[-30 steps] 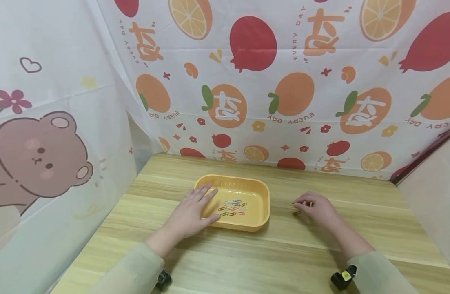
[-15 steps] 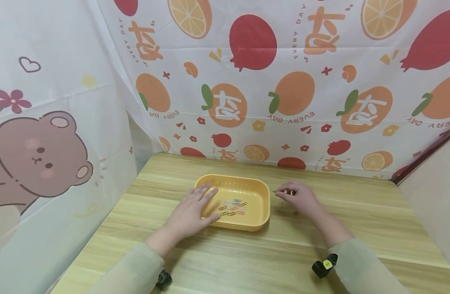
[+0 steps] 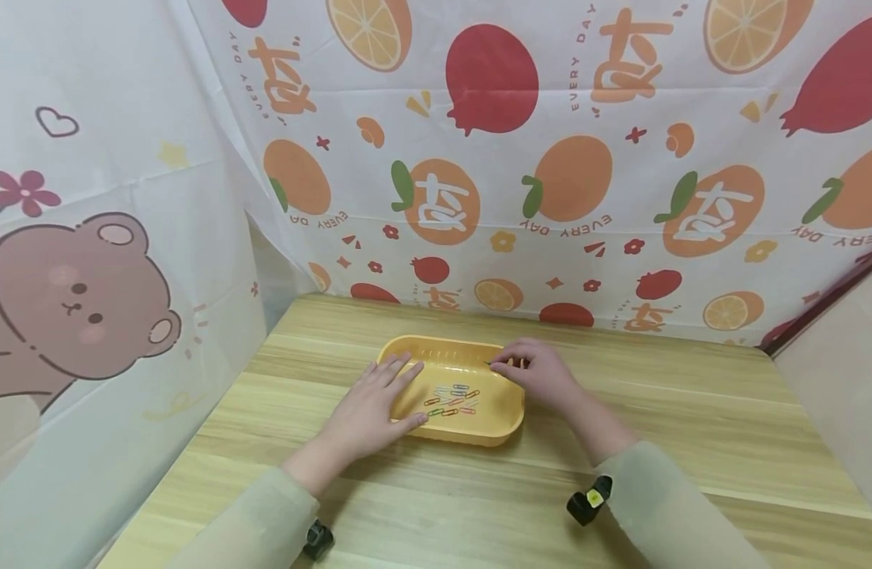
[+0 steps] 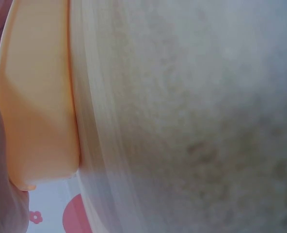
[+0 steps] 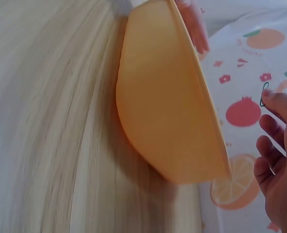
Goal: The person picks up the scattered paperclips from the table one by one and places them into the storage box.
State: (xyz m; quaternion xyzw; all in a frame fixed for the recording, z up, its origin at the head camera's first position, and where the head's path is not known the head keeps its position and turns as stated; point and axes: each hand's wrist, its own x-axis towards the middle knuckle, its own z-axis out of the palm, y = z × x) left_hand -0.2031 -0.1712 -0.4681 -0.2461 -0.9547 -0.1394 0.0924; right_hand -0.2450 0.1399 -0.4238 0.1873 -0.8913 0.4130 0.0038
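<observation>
A yellow plastic tray (image 3: pixel 471 435) stands on the table with several coloured paper clips (image 3: pixel 450 412) lying loosely on its floor. My left hand (image 3: pixel 368 411) rests over the tray's left end, fingers spread and fairly straight, thumb at the front rim. Over the tray's right rim reaches my right hand (image 3: pixel 542 375), its thumb and index finger pinching a dark green paper clip (image 5: pixel 262 99). That clip is above the tray's back right part. In the right wrist view, the other fingers of the right hand are curled.
The wooden table (image 3: pixel 421 506) reaches back to a fruit-printed cloth (image 3: pixel 507 182). A bear-printed cloth (image 3: pixel 87 308) hangs on the left side. Dark wrist cameras (image 3: pixel 588 502) sit at both sleeves.
My right hand has moved left from the table beside the tray to above its right rim, carrying the paper clip. The left hand and tray have stayed in place.
</observation>
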